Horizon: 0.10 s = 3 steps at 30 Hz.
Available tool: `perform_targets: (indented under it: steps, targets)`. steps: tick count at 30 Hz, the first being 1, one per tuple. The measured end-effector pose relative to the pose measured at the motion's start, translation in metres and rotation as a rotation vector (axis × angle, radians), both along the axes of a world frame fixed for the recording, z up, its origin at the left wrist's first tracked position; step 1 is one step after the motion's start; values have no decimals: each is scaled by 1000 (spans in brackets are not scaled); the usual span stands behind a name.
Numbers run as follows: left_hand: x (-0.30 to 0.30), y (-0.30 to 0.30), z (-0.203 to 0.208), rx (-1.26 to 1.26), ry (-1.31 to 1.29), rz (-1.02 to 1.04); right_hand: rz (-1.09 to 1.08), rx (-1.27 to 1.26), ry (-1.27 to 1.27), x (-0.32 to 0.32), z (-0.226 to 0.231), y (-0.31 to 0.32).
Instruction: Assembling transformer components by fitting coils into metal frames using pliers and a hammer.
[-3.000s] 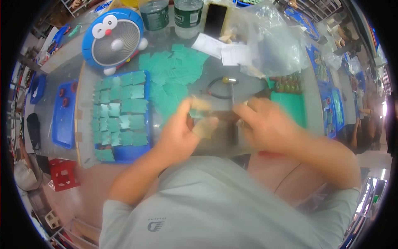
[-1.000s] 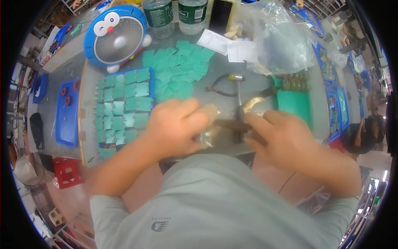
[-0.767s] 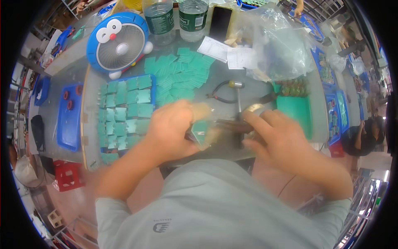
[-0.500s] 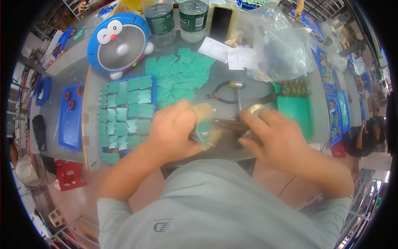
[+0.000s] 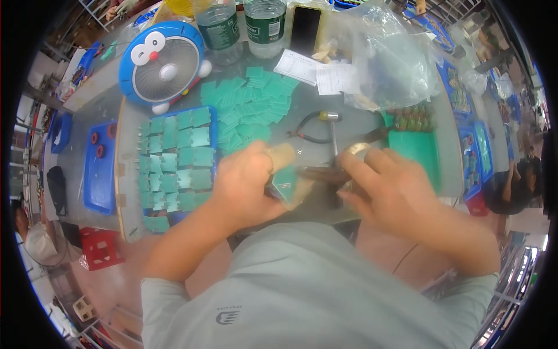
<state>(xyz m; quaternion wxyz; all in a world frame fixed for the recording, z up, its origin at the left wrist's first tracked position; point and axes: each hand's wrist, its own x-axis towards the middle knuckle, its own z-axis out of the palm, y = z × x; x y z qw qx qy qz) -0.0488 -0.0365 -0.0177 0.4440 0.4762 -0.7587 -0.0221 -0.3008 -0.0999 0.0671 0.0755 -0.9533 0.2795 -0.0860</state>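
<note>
Near the middle of the bench, my left hand (image 5: 247,183) is closed, pinching a small green plate (image 5: 283,185) between thumb and fingers. A tan wrap covers its index finger. Opposite it, my right hand (image 5: 386,183) is closed around a dark, slim tool (image 5: 319,174) whose tip points left at the plate; its exact kind I cannot make out. Pale wrapping shows on a right finger too. Just beyond my hands lie pliers (image 5: 306,135) with dark handles and a thin metal-shafted tool (image 5: 335,138) with a yellowish head.
Left of my hands, a blue tray (image 5: 215,131) holds rows of green plates. Loose green plates (image 5: 250,102) are heaped behind. Around them stand a blue fan (image 5: 165,70), bottles (image 5: 265,29), a phone (image 5: 306,30), papers (image 5: 335,79), a plastic bag (image 5: 389,64) and a green tray (image 5: 414,157).
The view has shifted slightly. My hands keep nearly the same pose, the left on the plate and the right on the dark tool.
</note>
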Motion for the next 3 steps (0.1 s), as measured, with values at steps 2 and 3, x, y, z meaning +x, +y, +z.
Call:
perform_targets:
  steps: [2,3]
  targets:
    - [6,4,-3,48,-85,-19,26,-30,141,-1,6,0]
    - [7,6,-4,92,-168,-37,24,-25,140,-1,4,0]
